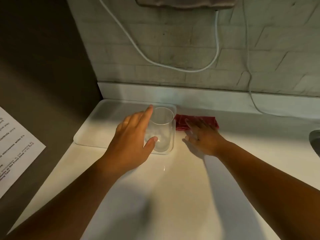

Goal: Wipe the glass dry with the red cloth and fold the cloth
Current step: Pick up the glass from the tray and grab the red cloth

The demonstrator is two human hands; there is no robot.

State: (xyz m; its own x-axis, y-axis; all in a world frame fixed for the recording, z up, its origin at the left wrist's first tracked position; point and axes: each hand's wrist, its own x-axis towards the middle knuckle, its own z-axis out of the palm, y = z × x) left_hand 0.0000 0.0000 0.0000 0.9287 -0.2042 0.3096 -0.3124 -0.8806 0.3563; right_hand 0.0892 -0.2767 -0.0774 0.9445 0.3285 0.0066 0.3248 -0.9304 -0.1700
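Glass (161, 129) between spread left-hand fingers (150, 109) (right fingers (195, 123) blurred).

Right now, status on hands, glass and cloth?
Left hand open, fingers spread around clear drinking glass, not yet gripping. Glass upright on white tray. Right hand open, over folded red cloth; contact unclear. Nothing in the way.

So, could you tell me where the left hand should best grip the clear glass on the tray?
Probably mid-wall, from its left: the glass stands upright on the white tray, and the left hand is already open there, with the thumb and fingers either side.
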